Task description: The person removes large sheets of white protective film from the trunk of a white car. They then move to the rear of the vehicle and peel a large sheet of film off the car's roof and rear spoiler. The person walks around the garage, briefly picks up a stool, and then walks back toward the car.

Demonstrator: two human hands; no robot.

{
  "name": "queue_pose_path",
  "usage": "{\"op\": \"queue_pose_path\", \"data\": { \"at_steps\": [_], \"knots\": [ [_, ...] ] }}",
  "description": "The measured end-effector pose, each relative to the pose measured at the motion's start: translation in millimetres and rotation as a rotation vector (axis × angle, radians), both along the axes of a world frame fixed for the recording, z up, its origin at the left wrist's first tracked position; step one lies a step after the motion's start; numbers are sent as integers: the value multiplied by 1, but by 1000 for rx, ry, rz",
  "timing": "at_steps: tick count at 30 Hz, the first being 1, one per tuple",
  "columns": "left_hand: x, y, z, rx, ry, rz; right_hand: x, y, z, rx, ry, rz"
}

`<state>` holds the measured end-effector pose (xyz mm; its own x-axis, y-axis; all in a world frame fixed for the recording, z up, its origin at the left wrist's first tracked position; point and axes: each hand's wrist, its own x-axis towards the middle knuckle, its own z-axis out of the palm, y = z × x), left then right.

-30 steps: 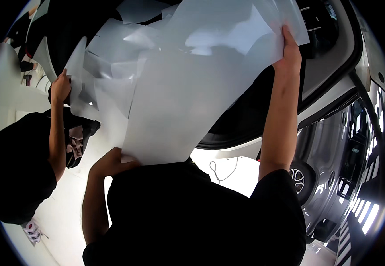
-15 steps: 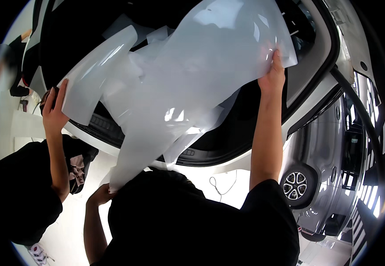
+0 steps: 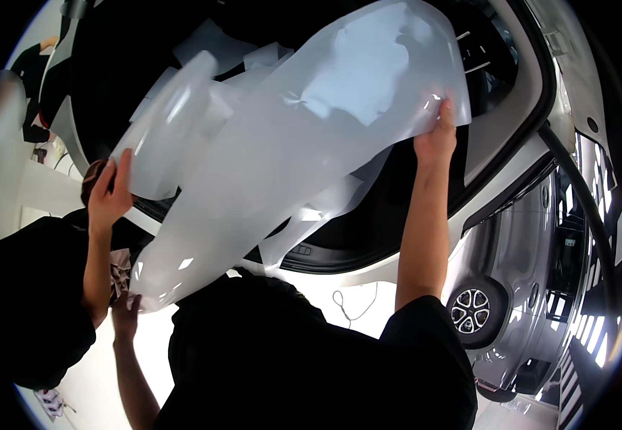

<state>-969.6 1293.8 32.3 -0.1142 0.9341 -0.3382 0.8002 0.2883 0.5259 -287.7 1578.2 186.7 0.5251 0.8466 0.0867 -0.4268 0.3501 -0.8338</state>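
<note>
A large sheet of translucent whitish film (image 3: pixel 253 172) stretches diagonally in front of me, over the open rear of a car. My right hand (image 3: pixel 436 136) pinches its far right edge, with the thumb on top and the fingers showing dimly through the film. Down at the lower left, my left hand (image 3: pixel 126 315) is closed on the sheet's near corner. A second piece of curled film (image 3: pixel 164 136) lies to the left, held at its edge by a co-worker's hand (image 3: pixel 110 197). More folded film pieces (image 3: pixel 318 208) show beneath the big sheet.
The car's dark cargo opening (image 3: pixel 354 233) has a pale body edge around it. To the right, a grey vehicle (image 3: pixel 511 265) stands close by. A cable loop (image 3: pixel 350 308) lies on the white floor. The co-worker in black (image 3: pixel 39 287) stands at my left; another person is farther off.
My left hand has moved left and slightly down, spreading the near end of the film wider. My right hand has dropped slightly. The co-worker's hand has shifted right and down.
</note>
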Motion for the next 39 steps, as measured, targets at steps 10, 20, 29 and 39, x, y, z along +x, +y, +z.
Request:
{"op": "queue_pose_path", "data": {
  "at_steps": [10, 20, 29, 39],
  "knots": [
    [-42, -24, 19, -142, 268, -134, -34, -21, 5, 61, -85, 242],
    [29, 32, 115, -452, -129, -6, 38, -9, -44, -90, -111, 22],
    [40, -13, 101, -623, -42, -258, 63, -38, -62, -31, 106, 174],
    [86, 88, 107, -734, -626, -7, -5, -132, -100, -64, 239, 211]
  ]
}}
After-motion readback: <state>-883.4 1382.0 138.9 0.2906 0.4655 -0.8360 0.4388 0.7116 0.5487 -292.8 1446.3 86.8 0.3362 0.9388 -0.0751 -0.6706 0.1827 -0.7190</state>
